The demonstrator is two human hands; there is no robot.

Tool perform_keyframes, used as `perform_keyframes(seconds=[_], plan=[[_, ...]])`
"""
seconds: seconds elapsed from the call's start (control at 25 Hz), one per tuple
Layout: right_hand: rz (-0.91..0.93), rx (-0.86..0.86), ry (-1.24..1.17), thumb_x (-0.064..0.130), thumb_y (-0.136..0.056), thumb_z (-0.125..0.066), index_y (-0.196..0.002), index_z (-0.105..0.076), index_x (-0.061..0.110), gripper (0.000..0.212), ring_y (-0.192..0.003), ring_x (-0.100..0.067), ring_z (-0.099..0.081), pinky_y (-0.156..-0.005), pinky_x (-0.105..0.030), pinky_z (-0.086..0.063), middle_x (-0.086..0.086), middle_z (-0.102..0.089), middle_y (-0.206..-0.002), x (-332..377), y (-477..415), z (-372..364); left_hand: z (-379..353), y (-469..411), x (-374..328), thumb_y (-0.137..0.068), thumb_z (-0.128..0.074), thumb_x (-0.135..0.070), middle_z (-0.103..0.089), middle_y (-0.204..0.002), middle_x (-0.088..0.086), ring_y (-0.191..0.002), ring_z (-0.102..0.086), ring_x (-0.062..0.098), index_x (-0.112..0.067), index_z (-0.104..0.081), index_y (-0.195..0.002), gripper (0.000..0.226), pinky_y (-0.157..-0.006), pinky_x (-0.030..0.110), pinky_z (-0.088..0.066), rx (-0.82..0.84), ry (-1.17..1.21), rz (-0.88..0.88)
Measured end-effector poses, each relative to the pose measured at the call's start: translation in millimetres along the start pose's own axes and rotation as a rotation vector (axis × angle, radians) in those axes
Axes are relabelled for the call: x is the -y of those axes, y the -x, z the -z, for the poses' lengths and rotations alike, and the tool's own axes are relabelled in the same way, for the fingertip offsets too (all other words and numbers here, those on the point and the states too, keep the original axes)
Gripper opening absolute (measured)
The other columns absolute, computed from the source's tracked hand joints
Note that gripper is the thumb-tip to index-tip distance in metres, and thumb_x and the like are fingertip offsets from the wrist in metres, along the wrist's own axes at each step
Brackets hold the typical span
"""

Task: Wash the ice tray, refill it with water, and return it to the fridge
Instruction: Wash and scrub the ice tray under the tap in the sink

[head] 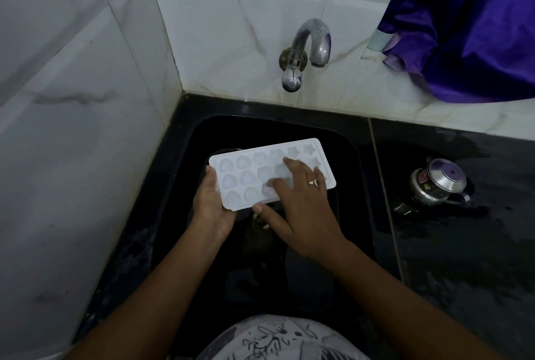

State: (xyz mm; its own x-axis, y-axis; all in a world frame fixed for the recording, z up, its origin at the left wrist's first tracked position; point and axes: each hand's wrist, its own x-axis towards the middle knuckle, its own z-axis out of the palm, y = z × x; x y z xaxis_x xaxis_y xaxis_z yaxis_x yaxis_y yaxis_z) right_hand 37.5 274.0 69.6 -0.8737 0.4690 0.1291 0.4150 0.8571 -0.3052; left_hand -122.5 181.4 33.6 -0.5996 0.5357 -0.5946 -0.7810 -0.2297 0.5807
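A white plastic ice tray (249, 174) with heart and star shaped cells is held over the black sink (353, 151), cells facing up. My left hand (211, 206) grips its left end from below, thumb on the rim. My right hand (301, 200), with a ring on one finger, lies flat on the tray's right half, fingers spread over the cells. The metal tap (307, 50) sticks out of the tiled wall above the sink, and no water runs from it.
A small steel kettle-like pot (437, 183) stands on the wet black counter (463, 244) to the right. Purple cloth (469, 29) hangs at the upper right. White marbled tile walls (72, 99) close in the left and back.
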Motion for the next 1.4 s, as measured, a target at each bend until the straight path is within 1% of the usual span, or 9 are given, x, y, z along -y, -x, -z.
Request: perform_keyframes(seconds=[0.12, 0.24, 0.4, 0.56, 0.72, 0.92, 1.12, 1.28, 1.4], plan=[[0.114, 0.081, 0.043, 0.074, -0.100, -0.032, -0.132, -0.061, 0.028, 0.063, -0.157, -0.035, -0.018, -0.126, -0.061, -0.005, -0.014, -0.031, -0.164, 8, -1, -6, -4, 2, 6, -0.107, -0.037, -0.063, -0.071, -0.133, 0.022, -0.123, -0.068, 0.043, -0.008, -0.064, -0.138, 0.068, -0.110, 0.060, -0.049, 0.003, 0.025, 0.083], [0.066, 0.068, 0.040, 0.072, -0.100, -0.033, -0.123, -0.067, 0.031, 0.058, -0.157, -0.035, -0.017, -0.125, -0.062, -0.004, -0.014, -0.032, -0.164, 10, -8, -5, -7, 4, 7, -0.107, -0.037, -0.062, -0.071, -0.132, 0.022, -0.124, -0.068, 0.043, -0.007, -0.064, -0.138, 0.068, -0.113, 0.061, -0.047, 0.030, 0.030, 0.084], [0.132, 0.091, 0.071, 0.074, -0.100, -0.033, -0.127, -0.063, 0.026, 0.062, -0.157, -0.036, -0.016, -0.125, -0.063, -0.006, -0.015, -0.032, -0.164, 14, -2, -10, -6, 5, 5, -0.106, -0.038, -0.065, -0.072, -0.130, 0.023, -0.122, -0.069, 0.044, -0.007, -0.065, -0.136, 0.071, -0.110, 0.062, -0.049, 0.022, 0.039, 0.130], [0.067, 0.106, 0.044, 0.073, -0.099, -0.031, -0.120, -0.068, 0.033, 0.058, -0.158, -0.035, -0.014, -0.125, -0.063, -0.003, -0.012, -0.031, -0.165, 12, -8, -3, -2, 4, 9, -0.106, -0.040, -0.062, -0.073, -0.130, 0.022, -0.119, -0.070, 0.044, -0.007, -0.065, -0.136, 0.067, -0.111, 0.063, -0.049, 0.009, 0.037, 0.103], [0.127, 0.111, 0.066, 0.075, -0.100, -0.029, -0.126, -0.064, 0.027, 0.064, -0.157, -0.035, -0.015, -0.125, -0.062, -0.004, -0.013, -0.032, -0.164, 15, -3, -8, -2, 4, 6, -0.105, -0.037, -0.066, -0.071, -0.132, 0.023, -0.122, -0.068, 0.045, -0.007, -0.064, -0.139, 0.073, -0.112, 0.062, -0.047, 0.043, 0.048, 0.145], [0.097, 0.114, 0.039, 0.073, -0.100, -0.033, -0.118, -0.068, 0.028, 0.059, -0.157, -0.034, -0.016, -0.125, -0.063, -0.003, -0.013, -0.034, -0.163, 15, -3, -5, -2, 7, 10, -0.106, -0.040, -0.063, -0.074, -0.127, 0.022, -0.117, -0.072, 0.043, -0.006, -0.066, -0.134, 0.068, -0.100, 0.058, -0.056, 0.013, 0.026, 0.123], [0.062, 0.128, 0.046, 0.073, -0.100, -0.029, -0.117, -0.070, 0.034, 0.060, -0.158, -0.034, -0.015, -0.124, -0.064, -0.004, -0.012, -0.035, -0.164, 12, -7, -2, 6, 2, 14, -0.104, -0.045, -0.063, -0.070, -0.134, 0.023, -0.121, -0.069, 0.045, -0.007, -0.063, -0.138, 0.068, -0.108, 0.064, -0.050, -0.007, 0.024, 0.105], [0.112, 0.103, 0.096, 0.074, -0.100, -0.029, -0.128, -0.065, 0.033, 0.061, -0.156, -0.035, -0.020, -0.124, -0.064, -0.008, -0.011, -0.038, -0.161, 12, -2, -6, -2, 8, 3, -0.108, -0.037, -0.061, -0.074, -0.126, 0.021, -0.118, -0.071, 0.042, -0.008, -0.066, -0.133, 0.065, -0.096, 0.056, -0.058, 0.003, 0.011, 0.093], [0.089, 0.112, 0.075, 0.073, -0.100, -0.034, -0.121, -0.068, 0.032, 0.058, -0.156, -0.033, -0.019, -0.125, -0.063, -0.005, -0.011, -0.037, -0.162, 13, -8, -4, -2, 9, 7, -0.108, -0.037, -0.060, -0.073, -0.129, 0.021, -0.119, -0.070, 0.042, -0.007, -0.065, -0.135, 0.065, -0.099, 0.057, -0.056, -0.007, -0.006, 0.088]])
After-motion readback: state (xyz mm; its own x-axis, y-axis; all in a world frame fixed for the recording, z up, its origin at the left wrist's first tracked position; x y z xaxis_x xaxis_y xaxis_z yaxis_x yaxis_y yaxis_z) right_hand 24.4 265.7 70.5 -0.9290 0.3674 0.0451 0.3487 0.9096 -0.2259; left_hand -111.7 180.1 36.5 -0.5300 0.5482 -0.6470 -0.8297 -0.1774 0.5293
